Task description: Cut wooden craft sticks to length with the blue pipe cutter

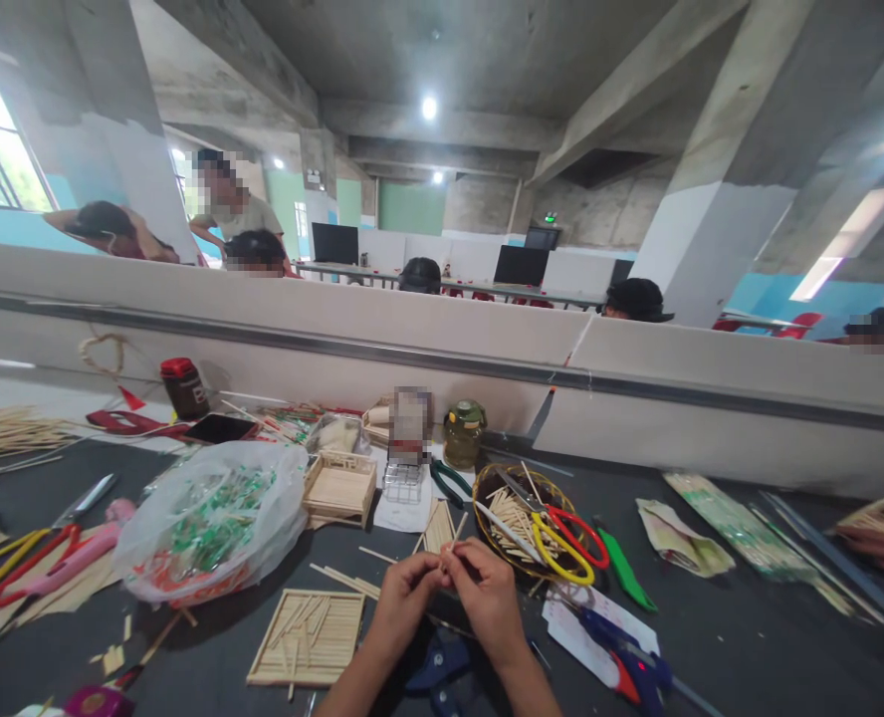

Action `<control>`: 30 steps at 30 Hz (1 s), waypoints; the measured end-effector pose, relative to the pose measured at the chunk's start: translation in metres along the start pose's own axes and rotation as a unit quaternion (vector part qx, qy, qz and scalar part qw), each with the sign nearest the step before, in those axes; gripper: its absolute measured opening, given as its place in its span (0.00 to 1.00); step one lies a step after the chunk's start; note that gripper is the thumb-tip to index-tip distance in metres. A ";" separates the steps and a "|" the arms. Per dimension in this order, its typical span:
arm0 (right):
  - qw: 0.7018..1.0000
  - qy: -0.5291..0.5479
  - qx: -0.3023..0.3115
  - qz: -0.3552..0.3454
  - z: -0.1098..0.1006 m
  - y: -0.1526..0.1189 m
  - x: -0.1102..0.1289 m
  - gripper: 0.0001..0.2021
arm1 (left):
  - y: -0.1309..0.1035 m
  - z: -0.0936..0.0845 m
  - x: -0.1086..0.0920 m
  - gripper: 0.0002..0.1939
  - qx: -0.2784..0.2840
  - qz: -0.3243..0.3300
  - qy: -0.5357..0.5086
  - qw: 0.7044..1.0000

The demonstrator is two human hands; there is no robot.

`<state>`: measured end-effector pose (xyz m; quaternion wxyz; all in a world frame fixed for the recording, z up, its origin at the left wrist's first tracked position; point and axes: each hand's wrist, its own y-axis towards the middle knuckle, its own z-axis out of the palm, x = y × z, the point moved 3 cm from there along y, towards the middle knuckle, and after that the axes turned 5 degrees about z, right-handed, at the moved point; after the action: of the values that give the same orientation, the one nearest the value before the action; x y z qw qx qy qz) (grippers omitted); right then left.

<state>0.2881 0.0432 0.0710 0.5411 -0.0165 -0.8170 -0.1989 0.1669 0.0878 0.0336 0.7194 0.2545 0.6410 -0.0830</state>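
My left hand (406, 597) and my right hand (487, 595) meet above the dark table, both closed in a pinch, fingertips touching. A thin wooden stick (459, 528) pokes up from the fingers of the right hand; what the left fingertips hold is hidden. Under my wrists lies a dark blue hand tool (442, 665), partly covered. Left of the hands is a square panel of wooden sticks (309, 662) with loose pieces on top. A yellow-rimmed basket (479, 498) of short sticks stands just beyond the right hand, scissors (572, 548) resting on it.
A plastic bag (278, 498) and a small stick-built box (341, 488) stand to the left. At the right lie a blue glue gun (628, 647), a green-handled tool (625, 563) and packaged sticks (741, 528). A low partition (412, 324) runs behind; co-workers sit beyond and at both sides.
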 end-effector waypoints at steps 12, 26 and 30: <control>0.999 -0.030 0.007 0.044 -0.008 -0.014 0.013 0.13 | -0.004 -0.011 -0.023 0.16 -0.047 -0.005 0.049 0.998; 0.839 -0.517 0.133 -0.102 -0.003 -0.100 -0.071 0.27 | -0.002 -0.039 -0.011 0.24 -0.176 -0.170 -0.107 0.964; 0.840 -0.519 0.064 -0.142 -0.009 -0.103 -0.063 0.18 | -0.001 -0.043 -0.015 0.23 -0.144 -0.161 -0.101 0.971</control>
<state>0.2971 -0.0425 -0.0136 0.0030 0.0338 -0.9824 -0.1834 0.1260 0.1045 0.0455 0.7863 0.0318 0.6031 -0.1300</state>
